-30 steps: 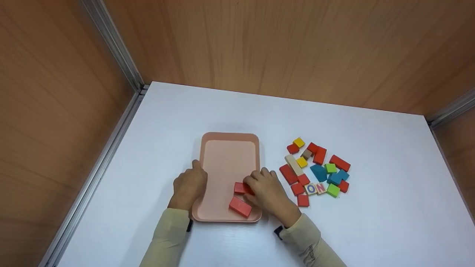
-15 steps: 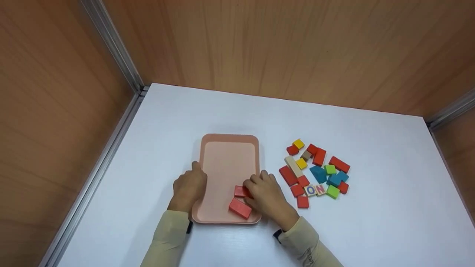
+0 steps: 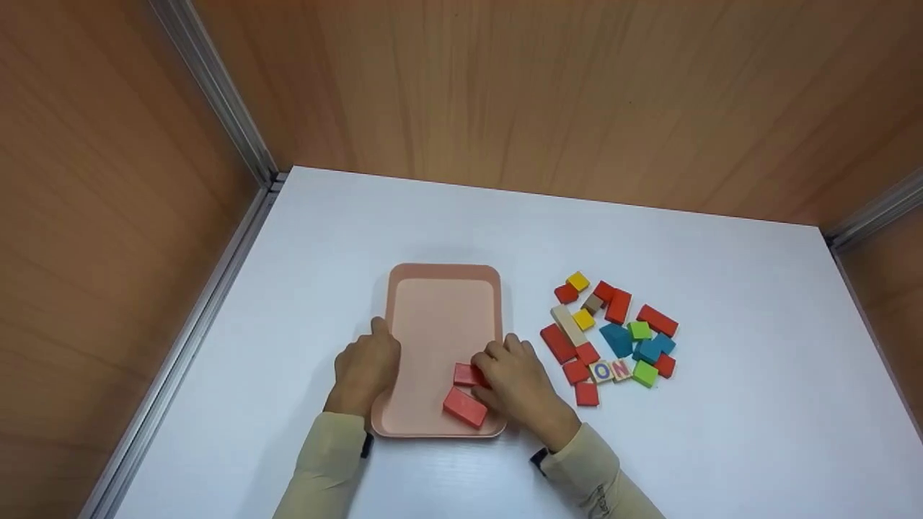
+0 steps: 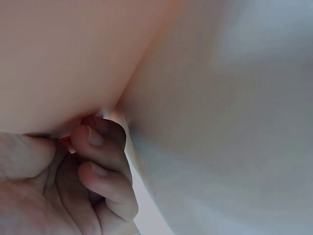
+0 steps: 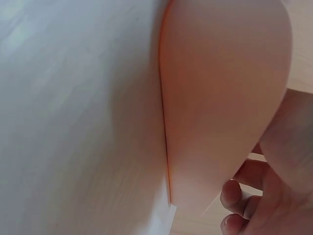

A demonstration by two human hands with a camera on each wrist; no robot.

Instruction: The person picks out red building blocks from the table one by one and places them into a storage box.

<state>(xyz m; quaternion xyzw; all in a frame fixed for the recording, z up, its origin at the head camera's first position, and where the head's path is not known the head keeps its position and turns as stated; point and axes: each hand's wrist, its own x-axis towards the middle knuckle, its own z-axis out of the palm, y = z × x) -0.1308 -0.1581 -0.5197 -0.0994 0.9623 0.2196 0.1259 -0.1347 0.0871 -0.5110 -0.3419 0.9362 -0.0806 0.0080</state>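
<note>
The tray (image 3: pixel 441 317) is pale salmon pink, and the two blocks in it, the square block (image 3: pixel 466 375) and the oblong block (image 3: pixel 465 407), are red. The tabletop (image 3: pixel 721 432) is plain white, the walls (image 3: pixel 577 94) wood-grain brown, and both sleeves (image 3: pixel 328 461) cream. Toward the tabletop's right edge, the block pile (image 3: pixel 613 335) mixes red, yellow, green, teal and bare wood, with two letter tiles (image 3: pixel 611 370) printed in purple and orange.

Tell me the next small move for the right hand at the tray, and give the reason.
Probably let go of the red block and lift away toward the block pile. The right hand has that block down inside the pink tray beside another red block, while the left hand steadies the tray's edge.
</note>
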